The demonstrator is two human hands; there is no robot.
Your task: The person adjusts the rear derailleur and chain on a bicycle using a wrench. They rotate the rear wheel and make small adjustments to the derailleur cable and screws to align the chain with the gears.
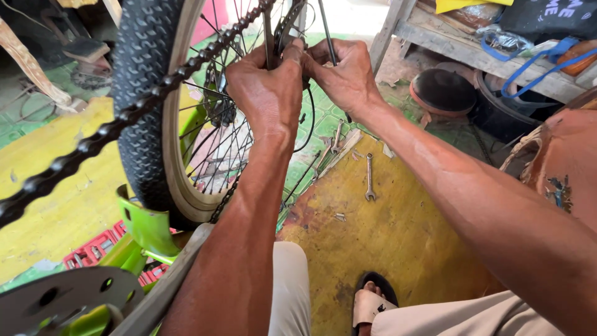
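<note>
A bicycle wheel with a black knobby tyre (pixel 142 93) and thin spokes stands upside down in a bright green frame (pixel 146 227). A dark chain (pixel 93 142) runs from the lower left up to the rear sprocket (pixel 285 25) at the top. My left hand (pixel 268 87) is closed on the metal part at the wheel's hub, beside the sprocket. My right hand (pixel 345 71) grips the same spot from the right, fingers curled around it. What exactly the fingers pinch is hidden by the hands.
Two spanners (pixel 369 177) lie on the yellow and green floor beneath the wheel. A wooden bench (pixel 472 53) with a blue strap and clutter stands at the top right, a black tub under it. A red crate (pixel 93 252) sits at lower left. My sandalled foot (pixel 372 305) rests below.
</note>
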